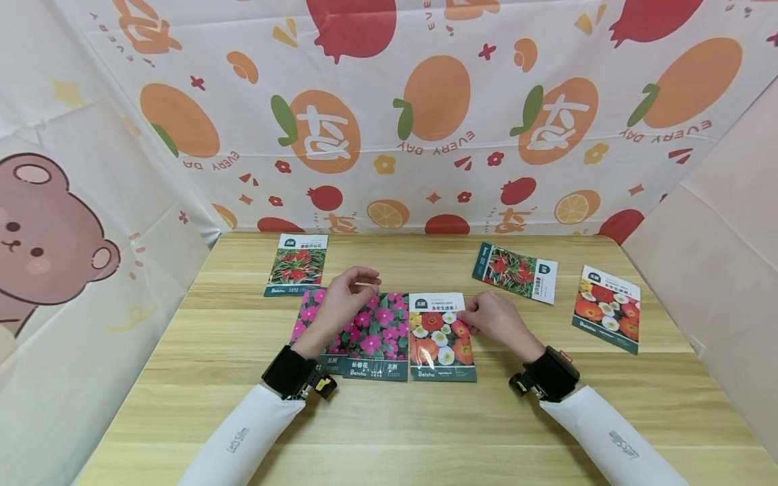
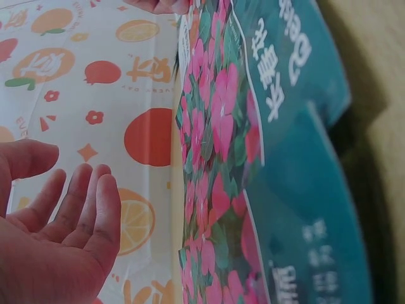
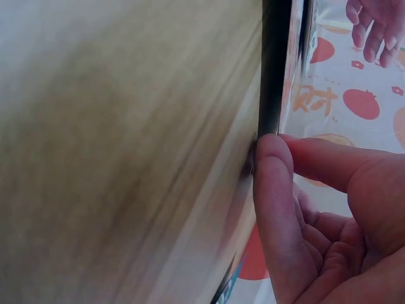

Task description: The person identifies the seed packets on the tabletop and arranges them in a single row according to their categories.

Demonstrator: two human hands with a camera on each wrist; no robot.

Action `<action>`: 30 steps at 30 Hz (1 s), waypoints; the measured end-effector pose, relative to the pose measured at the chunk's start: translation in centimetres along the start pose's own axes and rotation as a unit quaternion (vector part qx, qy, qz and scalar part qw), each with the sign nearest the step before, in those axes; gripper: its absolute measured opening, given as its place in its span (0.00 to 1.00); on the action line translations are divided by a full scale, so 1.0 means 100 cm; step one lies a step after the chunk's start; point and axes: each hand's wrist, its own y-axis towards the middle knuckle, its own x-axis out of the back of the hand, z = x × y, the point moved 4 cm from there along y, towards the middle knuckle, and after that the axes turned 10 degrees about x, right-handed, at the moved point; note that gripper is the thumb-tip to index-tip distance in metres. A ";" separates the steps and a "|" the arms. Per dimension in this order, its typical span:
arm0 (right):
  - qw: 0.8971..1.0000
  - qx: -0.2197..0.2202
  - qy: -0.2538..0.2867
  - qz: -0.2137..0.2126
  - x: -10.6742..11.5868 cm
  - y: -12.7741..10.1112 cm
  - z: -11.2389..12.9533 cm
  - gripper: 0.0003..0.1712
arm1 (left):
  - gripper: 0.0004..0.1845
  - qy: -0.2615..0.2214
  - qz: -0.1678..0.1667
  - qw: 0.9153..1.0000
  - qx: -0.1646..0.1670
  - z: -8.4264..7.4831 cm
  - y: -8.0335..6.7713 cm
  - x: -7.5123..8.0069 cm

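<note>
My right hand [image 1: 500, 322] pinches the right edge of a seed packet [image 1: 441, 344] printed with red, orange and white flowers. Thumb and index finger [image 3: 273, 190] meet at that edge in the right wrist view, the other fingers curled beneath. My left hand [image 1: 348, 297] hovers with loosely bent fingers above two overlapping seed packets of pink flowers; the front one [image 1: 381, 334] lies directly left of the red-and-white-flowered packet. The rear pink packet [image 1: 308, 314] is partly hidden by my left hand and wrist. In the left wrist view the left hand [image 2: 69, 228] is empty, palm showing.
Another red-flowered seed packet [image 1: 296, 266] lies at the back left of the wooden table [image 1: 389, 432]. To the back right lies a similar packet [image 1: 515, 273] turned sideways, and farther right a packet [image 1: 608, 308] with red and white flowers. A fruit-print cloth [image 1: 377, 74] hangs behind.
</note>
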 end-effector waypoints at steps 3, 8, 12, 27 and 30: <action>1.000 -0.001 -0.008 0.001 0.001 0.001 0.001 0.20 | 0.15 0.002 -0.002 1.000 -0.002 0.000 0.000 0.000; 1.000 0.004 -0.018 0.001 0.001 0.002 0.002 0.22 | 0.14 0.017 -0.010 1.000 -0.005 0.001 -0.001 0.001; 1.000 0.005 -0.026 0.001 0.001 0.002 0.003 0.24 | 0.13 0.020 -0.012 1.000 -0.004 0.002 -0.002 0.002; 1.000 -0.008 -0.006 0.008 0.005 0.000 0.004 0.22 | 0.14 0.017 -0.014 1.000 0.000 0.002 -0.003 0.004; 1.000 -0.008 -0.001 0.009 0.007 -0.002 0.004 0.24 | 0.14 0.002 -0.009 1.000 0.002 0.003 -0.003 0.005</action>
